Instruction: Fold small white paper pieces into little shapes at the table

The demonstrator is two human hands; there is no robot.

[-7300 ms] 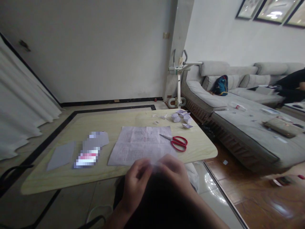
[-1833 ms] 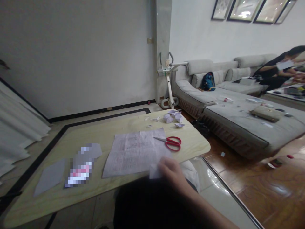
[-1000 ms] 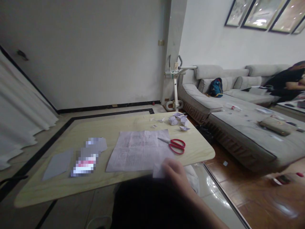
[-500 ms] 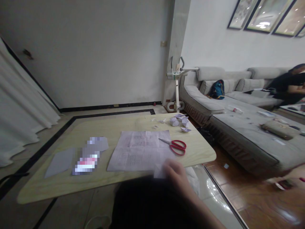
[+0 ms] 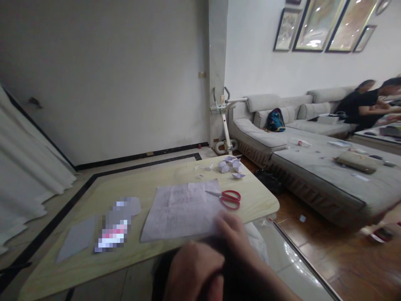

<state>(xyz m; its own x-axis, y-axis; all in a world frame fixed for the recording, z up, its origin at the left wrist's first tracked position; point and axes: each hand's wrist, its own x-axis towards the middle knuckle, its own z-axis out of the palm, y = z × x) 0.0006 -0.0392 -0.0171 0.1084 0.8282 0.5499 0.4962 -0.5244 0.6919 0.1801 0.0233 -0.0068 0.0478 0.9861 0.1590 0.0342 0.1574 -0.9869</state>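
My left hand (image 5: 196,267) is low in the middle, above my dark lap, its fingers curled closed and the thumb below them. Just to its right, my right hand (image 5: 233,230) is at the table's near edge, blurred, with its fingers bent inward. Whatever either hand holds is hidden. Beyond them a large creased printed sheet (image 5: 181,211) lies flat on the table. Red-handled scissors (image 5: 230,199) rest over the sheet's right side, blades pointing left. Several folded paper pieces (image 5: 224,167) sit near the far right corner of the table.
The pale wood-patterned table (image 5: 109,184) also bears a blank sheet (image 5: 77,238), a pixelated item (image 5: 114,234) and small paper scraps (image 5: 208,167). A grey sofa (image 5: 313,175) with a blue backpack (image 5: 275,120) stands to the right. Two people (image 5: 366,102) sit farther back.
My left hand has come into view beside the right one. The small white paper that my right hand held is out of sight. The camera view has shifted slightly.
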